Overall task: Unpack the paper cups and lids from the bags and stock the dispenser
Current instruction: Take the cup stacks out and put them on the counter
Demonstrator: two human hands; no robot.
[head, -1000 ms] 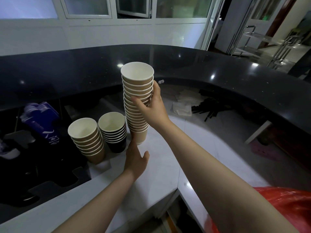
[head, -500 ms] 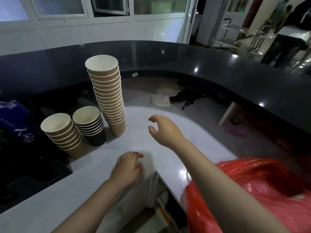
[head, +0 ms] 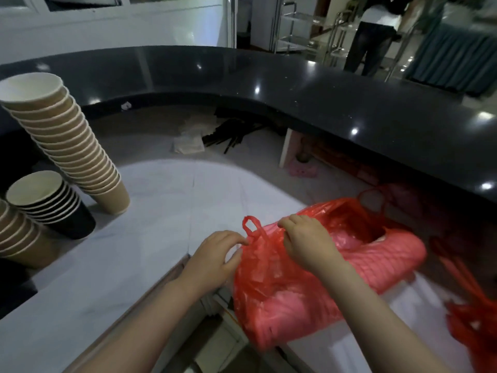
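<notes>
Hands on the red plastic bag (head: 309, 286) now: a sec ago your right hand (head: 309, 243) was steadying the tall kraft cup stack (head: 70, 146) w/ the left at its base, then both let go and swung over here. That stack stands alone at the left of the white counter (head: 150, 238), leaning, w/ a shorter black cup stack (head: 51, 205) just beside it and another kraft stack (head: 16, 238) at the frame edge. Your left hand (head: 212, 257) pinches the bag's edge just below the near handle loop; right-hand fingers (head: 289, 224) are curled over the rim of the opening, grasping plastic. Bag lies on its side, overhanging the counter's near edge, mouth facing away from you, ridged contents pressing thru the film – likely sleeved cups or lids, can't tell which. A second red bag (head: 473, 319) sits at far right. Read: one batch is out, next bag is being opened. No dispenser clearly in view, so stocking looks not yet begun.
</notes>
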